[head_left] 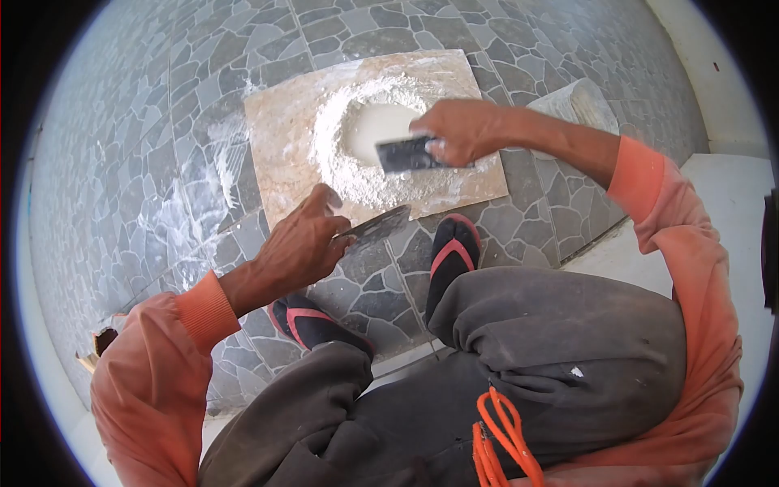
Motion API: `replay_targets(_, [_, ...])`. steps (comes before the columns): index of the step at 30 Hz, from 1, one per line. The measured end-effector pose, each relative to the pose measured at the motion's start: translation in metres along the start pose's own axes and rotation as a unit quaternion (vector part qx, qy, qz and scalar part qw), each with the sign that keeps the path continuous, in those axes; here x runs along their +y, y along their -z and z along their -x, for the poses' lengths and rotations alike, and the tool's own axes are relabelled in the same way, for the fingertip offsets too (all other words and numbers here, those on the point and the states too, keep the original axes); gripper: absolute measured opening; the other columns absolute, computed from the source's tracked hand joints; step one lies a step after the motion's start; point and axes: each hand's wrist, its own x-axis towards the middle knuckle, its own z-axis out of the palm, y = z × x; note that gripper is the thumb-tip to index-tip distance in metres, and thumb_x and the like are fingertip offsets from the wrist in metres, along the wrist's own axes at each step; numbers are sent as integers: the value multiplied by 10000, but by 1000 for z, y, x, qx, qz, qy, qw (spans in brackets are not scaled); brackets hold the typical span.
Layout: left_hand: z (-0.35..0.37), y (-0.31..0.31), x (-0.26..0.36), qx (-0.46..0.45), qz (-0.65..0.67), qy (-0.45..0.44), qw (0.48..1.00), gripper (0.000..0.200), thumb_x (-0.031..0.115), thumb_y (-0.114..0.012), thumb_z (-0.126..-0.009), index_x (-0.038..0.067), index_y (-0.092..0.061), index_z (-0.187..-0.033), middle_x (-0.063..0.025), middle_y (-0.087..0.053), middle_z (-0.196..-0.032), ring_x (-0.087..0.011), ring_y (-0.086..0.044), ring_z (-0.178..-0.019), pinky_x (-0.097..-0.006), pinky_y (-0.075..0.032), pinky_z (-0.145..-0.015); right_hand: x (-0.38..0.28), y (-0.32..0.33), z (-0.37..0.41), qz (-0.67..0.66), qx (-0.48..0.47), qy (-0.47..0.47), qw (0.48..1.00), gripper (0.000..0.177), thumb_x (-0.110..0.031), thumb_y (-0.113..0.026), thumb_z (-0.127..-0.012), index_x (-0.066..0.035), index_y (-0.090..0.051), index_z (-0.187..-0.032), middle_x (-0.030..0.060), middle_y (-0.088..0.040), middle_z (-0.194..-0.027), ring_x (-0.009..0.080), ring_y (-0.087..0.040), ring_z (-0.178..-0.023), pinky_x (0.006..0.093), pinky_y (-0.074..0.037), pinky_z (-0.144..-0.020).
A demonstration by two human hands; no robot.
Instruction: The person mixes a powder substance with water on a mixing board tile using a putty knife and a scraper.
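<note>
A beige tile-like board (280,122) lies on the floor with a ring of white powder (331,150) heaped on it. Whitish liquid (369,130) pools inside the ring. My right hand (464,134) is closed on a dark, flat scraper (404,154), held over the right side of the powder and slightly blurred. Near the board's front edge, my left hand (296,247) grips a second thin, dark scraper (380,226), its blade pointing right. The handles of both scrapers are mostly hidden by my fingers.
White smears (223,174) mark the stone-patterned floor (357,36) left of the board. A whitish, crumpled bag or container (580,109) lies at the right, beyond my forearm. My sandalled feet (453,252) are close to the board's near edge. An orange cord (503,438) hangs at my waist.
</note>
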Motion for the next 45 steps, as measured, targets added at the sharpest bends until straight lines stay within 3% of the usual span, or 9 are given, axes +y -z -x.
replay_targets(4, [-3,0,11,60,-13,-41,997,138,94,-706,-816,-39,-683,-844,-225,-520,-1133,-367,-559,-1092,-436,-482,-901,-42,-20,6,76,-23,77,994,212,-80,-619,-754,14,-628,-944,216,-646,-781,365,-667,-759,463,-542,-679])
replay_targets(8, [0,-9,20,10,4,-49,999,147,92,-685,-813,-36,-701,-885,-219,-539,-1166,-367,-555,-1078,-426,-473,-919,-66,-30,11,98,-3,173,980,198,-75,-642,-685,32,-658,-850,223,-652,-730,371,-680,-735,456,-541,-627])
replay_targets(11, [4,-14,26,-47,-19,-57,997,144,100,-685,-807,-20,-706,-884,-202,-568,-1128,-350,-563,-1038,-419,-480,-893,-81,-26,16,108,-21,190,976,146,-71,-627,-770,7,-614,-893,153,-635,-777,353,-661,-684,439,-542,-597])
replay_targets(15, [9,-21,26,-52,-2,-65,997,129,107,-679,-803,-17,-691,-840,-172,-628,-920,-346,-595,-896,-435,-484,-837,-85,-27,18,50,-24,196,979,189,-86,-638,-765,22,-632,-919,177,-645,-778,363,-667,-716,451,-539,-620])
replay_targets(23, [10,-23,25,-45,-30,-84,995,130,127,-666,-816,2,-668,-783,-160,-631,-831,-357,-604,-832,-444,-483,-814,-82,-29,21,16,-55,189,980,261,-162,-657,-814,18,-610,-997,188,-647,-860,394,-644,-831,451,-531,-744])
replay_targets(29, [17,-29,13,-62,-55,-59,995,143,154,-656,-822,18,-680,-783,-158,-630,-804,-357,-610,-815,-444,-485,-803,-47,-1,23,80,-191,64,976,356,-305,-636,-865,-6,-614,-1056,219,-654,-956,393,-640,-897,462,-523,-795])
replay_targets(35, [28,-35,0,-73,-37,-14,997,134,141,-655,-814,16,-695,-789,-169,-619,-783,-366,-611,-798,-460,-494,-762,64,69,83,210,4,-261,942,428,-409,-640,-837,-3,-676,-970,233,-676,-891,410,-638,-850,456,-504,-733])
replay_targets(37, [28,-33,2,-89,-38,1,995,155,148,-638,-823,12,-697,-778,-167,-627,-801,-364,-618,-820,-464,-496,-769,98,87,116,234,-42,-385,892,457,-428,-668,-796,0,-677,-956,228,-684,-886,390,-643,-777,442,-493,-685])
replay_targets(45, [27,-32,3,-89,-2,14,996,190,155,-633,-834,-16,-694,-777,-177,-633,-810,-380,-627,-786,-466,-508,-743,146,21,199,13,-63,-427,902,439,-379,-704,-761,7,-671,-969,184,-670,-792,294,-609,-690,424,-481,-671])
